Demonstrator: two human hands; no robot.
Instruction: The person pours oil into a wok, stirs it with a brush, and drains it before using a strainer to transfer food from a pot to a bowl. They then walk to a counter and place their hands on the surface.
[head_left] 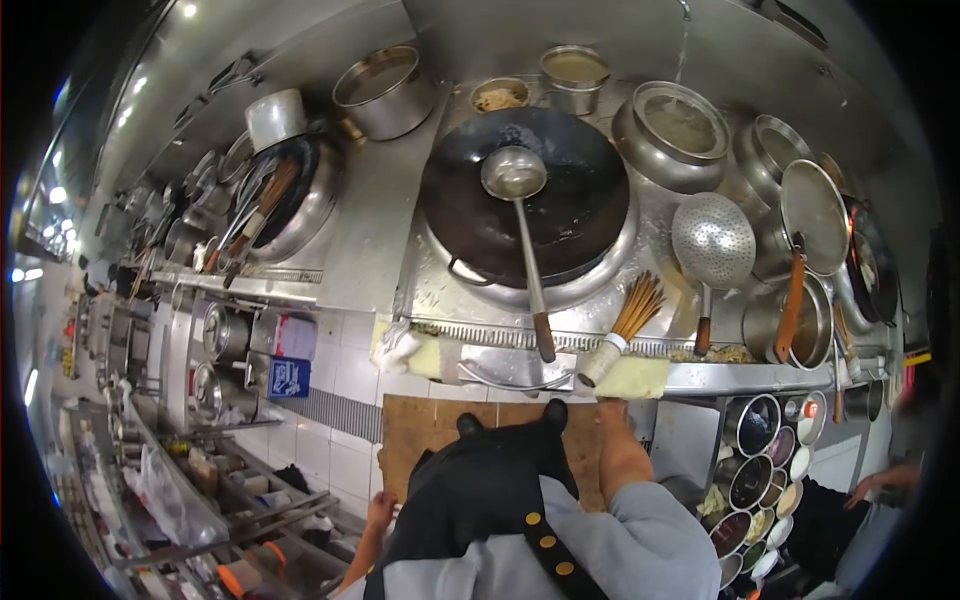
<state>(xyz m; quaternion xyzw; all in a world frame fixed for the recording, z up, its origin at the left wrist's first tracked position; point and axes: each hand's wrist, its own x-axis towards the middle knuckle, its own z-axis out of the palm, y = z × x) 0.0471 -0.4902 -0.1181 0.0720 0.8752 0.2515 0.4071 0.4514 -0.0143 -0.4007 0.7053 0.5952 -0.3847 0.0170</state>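
My left hand [381, 509] hangs low beside my apron, near the mat, with its fingers curled; whether it holds anything is too small to tell. At the stove's front edge is my right hand [611, 411], just below a yellow cloth [640, 378], its fingers partly hidden. A black wok [450, 180] sits on the burner. A metal ladle [514, 174] rests in it, its wooden handle reaching over the front edge. Right of the handle lies a bamboo brush [634, 312]. A perforated skimmer [713, 240] lies farther right.
A pot of water [682, 122] stands under a running tap at the back right. Several seasoning bowls [752, 482] are at the lower right, near another person's hand [868, 487]. Another wok [300, 205] with tools is at the left. Shelves with bags fill the lower left.
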